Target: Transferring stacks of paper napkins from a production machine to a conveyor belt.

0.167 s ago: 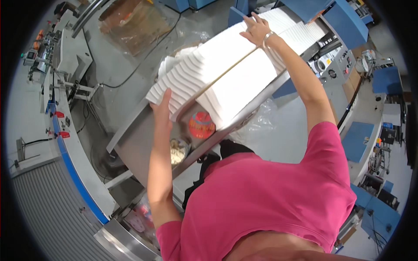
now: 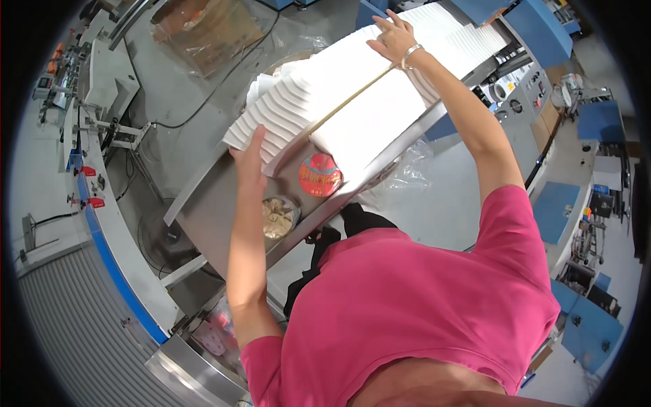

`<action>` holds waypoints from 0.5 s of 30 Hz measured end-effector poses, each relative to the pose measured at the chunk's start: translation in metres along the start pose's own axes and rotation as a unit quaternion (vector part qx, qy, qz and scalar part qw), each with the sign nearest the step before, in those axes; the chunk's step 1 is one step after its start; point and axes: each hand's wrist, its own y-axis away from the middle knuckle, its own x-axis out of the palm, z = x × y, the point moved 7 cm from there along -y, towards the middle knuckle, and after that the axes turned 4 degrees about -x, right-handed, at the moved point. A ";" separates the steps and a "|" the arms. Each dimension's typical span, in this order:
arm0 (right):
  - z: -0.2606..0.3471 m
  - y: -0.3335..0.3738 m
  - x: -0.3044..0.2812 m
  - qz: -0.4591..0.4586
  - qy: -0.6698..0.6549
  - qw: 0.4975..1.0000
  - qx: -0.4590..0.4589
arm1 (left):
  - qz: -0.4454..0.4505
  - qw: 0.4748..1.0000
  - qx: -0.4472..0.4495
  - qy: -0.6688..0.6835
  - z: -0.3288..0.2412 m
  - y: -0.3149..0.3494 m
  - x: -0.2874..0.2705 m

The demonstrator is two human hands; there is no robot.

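Observation:
A long row of white paper sheets (image 2: 352,71) lies along a sloping grey table, its near-left end fanned into wavy edges. My left hand (image 2: 251,161) grips that fanned end, the thumb raised along the face and the other fingers mostly hidden behind the edge. Farther up the row, my right hand (image 2: 395,42) lies on top of the sheets with its fingers spread, a light bracelet on the wrist. A narrow tan strip (image 2: 352,103) runs lengthwise between this row and another white stack (image 2: 376,125) nearer me.
On the grey table (image 2: 213,217) sit a round red container (image 2: 320,175) and a clear jar (image 2: 279,217) with beige contents. Blue machine panels (image 2: 542,37) stand at far right. A plastic-wrapped carton (image 2: 203,34) and a black cable (image 2: 224,88) are on the floor.
The view has shifted slightly, and the red container and jar appear higher, with more of the jar showing. Both hands remain on the white sheets.

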 end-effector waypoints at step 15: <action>0.280 0.041 -0.083 0.022 -0.229 0.973 -0.011 | -0.039 0.992 -0.104 -0.066 -0.043 0.071 -0.273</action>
